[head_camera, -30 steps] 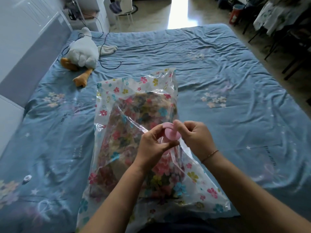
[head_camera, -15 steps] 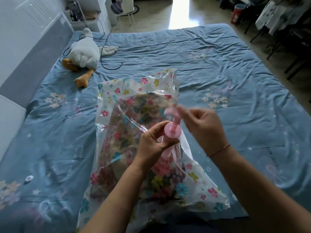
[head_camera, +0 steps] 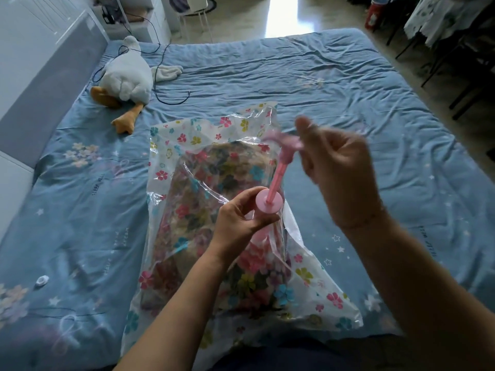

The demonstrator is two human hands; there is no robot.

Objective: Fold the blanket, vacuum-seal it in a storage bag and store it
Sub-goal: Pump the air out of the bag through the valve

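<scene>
A clear storage bag [head_camera: 187, 145] printed with small flowers lies on the bed in front of me. The folded floral blanket [head_camera: 214, 178] fills its middle. A pink hand pump [head_camera: 277, 180] stands upright on the bag. My left hand [head_camera: 241, 220] grips the pump's body just under its round top. My right hand [head_camera: 340, 178] holds the blurred T-handle, with the pink rod drawn far out of the body.
The bed has a wrinkled blue cover [head_camera: 348, 103]. A white plush goose [head_camera: 128, 76] and a black cable [head_camera: 166, 84] lie at the far left. A small white cap [head_camera: 42, 280] rests at the near left. A headboard [head_camera: 40, 76] runs along the left; chairs stand at right.
My right hand has pulled the pump handle up and away from the body, drawing the rod out. My left hand has stayed on the pump body.
</scene>
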